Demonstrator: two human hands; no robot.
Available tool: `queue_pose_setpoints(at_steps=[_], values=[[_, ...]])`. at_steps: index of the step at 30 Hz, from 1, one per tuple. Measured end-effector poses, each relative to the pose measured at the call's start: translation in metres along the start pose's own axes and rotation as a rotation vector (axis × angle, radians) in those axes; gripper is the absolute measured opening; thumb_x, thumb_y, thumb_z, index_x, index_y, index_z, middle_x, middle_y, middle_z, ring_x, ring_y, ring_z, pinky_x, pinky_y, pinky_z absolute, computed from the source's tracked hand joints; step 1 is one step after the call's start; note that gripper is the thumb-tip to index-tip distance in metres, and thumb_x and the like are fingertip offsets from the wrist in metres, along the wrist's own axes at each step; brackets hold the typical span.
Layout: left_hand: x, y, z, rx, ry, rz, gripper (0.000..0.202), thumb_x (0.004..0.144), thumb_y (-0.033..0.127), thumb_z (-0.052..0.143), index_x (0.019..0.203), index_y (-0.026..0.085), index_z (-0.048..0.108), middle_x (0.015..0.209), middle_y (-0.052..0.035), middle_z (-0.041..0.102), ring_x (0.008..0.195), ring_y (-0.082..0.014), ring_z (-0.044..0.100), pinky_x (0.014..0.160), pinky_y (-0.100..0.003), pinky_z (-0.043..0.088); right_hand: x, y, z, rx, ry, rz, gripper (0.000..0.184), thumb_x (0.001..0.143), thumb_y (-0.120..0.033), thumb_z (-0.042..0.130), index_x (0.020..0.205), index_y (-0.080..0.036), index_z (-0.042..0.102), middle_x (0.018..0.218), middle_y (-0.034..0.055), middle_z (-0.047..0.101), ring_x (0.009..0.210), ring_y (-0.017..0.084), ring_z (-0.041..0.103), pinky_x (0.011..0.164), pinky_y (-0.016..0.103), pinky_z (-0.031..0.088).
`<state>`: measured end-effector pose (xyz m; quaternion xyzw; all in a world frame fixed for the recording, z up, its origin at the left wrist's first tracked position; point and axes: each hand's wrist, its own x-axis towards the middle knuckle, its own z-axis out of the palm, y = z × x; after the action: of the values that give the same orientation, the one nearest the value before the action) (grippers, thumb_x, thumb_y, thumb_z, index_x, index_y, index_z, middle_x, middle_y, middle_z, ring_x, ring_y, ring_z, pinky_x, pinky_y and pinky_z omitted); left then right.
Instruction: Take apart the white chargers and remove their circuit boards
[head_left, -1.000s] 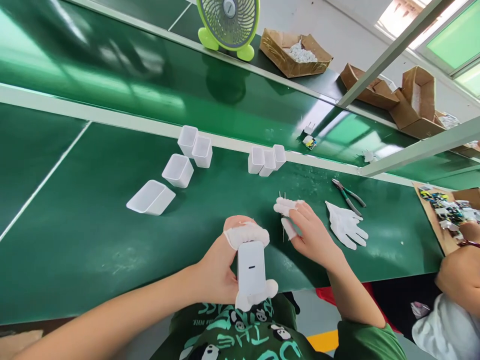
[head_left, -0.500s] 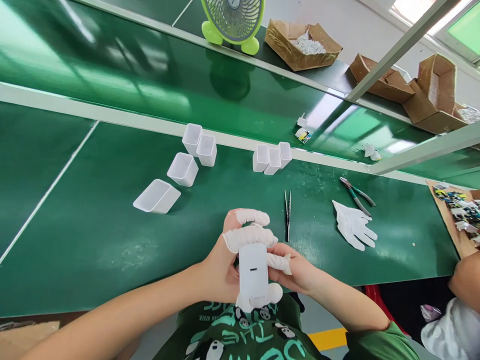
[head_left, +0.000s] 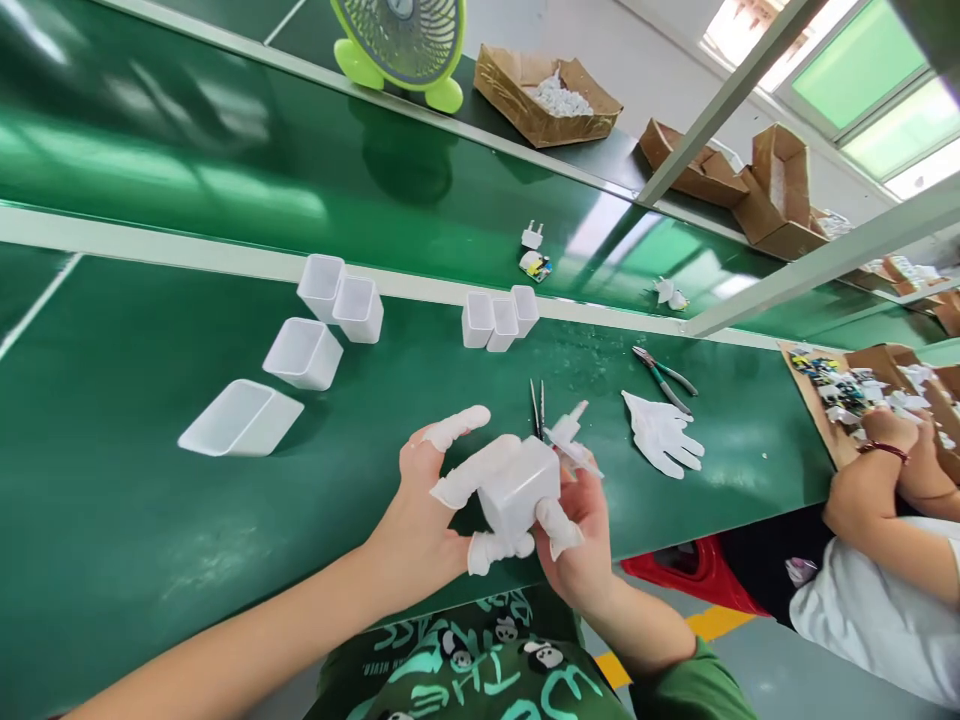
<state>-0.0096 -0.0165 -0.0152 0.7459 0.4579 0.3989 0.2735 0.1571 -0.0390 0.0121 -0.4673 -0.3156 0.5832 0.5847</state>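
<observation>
Both my hands hold a white plastic charger housing (head_left: 516, 486) just above the near edge of the green table (head_left: 135, 500). My left hand (head_left: 427, 500), with white finger cots, grips it from the left, index finger stretched out. My right hand (head_left: 574, 515), also in finger cots, clasps its right side. Black tweezers (head_left: 537, 408) lie on the table just beyond the housing. A white glove (head_left: 660, 435) lies flat to the right of them.
Several empty white shells (head_left: 322, 320) and a group of three more (head_left: 499, 318) stand further back. Pliers (head_left: 661, 372) lie beyond the glove. A green fan (head_left: 401, 40) and cardboard boxes (head_left: 544, 95) sit on the far shelf. Another person's arms (head_left: 877, 490) work at the right by a parts tray (head_left: 817, 395).
My right hand left the tweezers on the table and came to the housing. The housing has been tilted from upright to slanted between both hands. The view swung right.
</observation>
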Motion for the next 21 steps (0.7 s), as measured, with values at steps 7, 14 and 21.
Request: queue_pose_setpoints(at_steps=[7,14,21], values=[[-0.004,0.005,-0.001,-0.068,-0.068,0.003,0.097,0.077,0.04,0.085,0.157,0.039,0.03,0.156,-0.0116,0.036,0.141,-0.0399,0.043,0.107,-0.058,0.05,-0.007,-0.02,-0.079,-0.984,0.201,-0.786,0.029,0.083,-0.019,0.071,0.111,-0.028,0.073,0.108,0.0068,0.076,0.095,0.029,0.073,0.084,0.047,0.06],[-0.007,0.008,0.001,-0.134,-0.131,0.006,0.095,0.08,0.04,0.083,0.158,0.039,0.027,0.157,-0.0134,0.035,0.143,-0.0393,0.042,0.106,-0.058,0.052,-0.012,-0.023,-0.129,-1.179,0.532,-0.81,0.015,0.079,-0.026,0.072,0.093,-0.032,0.073,0.087,0.0049,0.071,0.087,0.037,0.07,0.08,0.06,0.057],[-0.006,0.006,-0.005,-0.167,-0.19,-0.011,0.081,0.086,0.041,0.077,0.154,0.035,0.034,0.154,-0.0137,0.042,0.14,-0.0368,0.048,0.107,-0.056,0.054,-0.009,-0.013,-0.104,-0.974,0.424,-0.465,0.02,0.085,-0.037,0.071,0.103,-0.031,0.073,0.095,0.0051,0.075,0.085,0.029,0.071,0.073,0.045,0.06]])
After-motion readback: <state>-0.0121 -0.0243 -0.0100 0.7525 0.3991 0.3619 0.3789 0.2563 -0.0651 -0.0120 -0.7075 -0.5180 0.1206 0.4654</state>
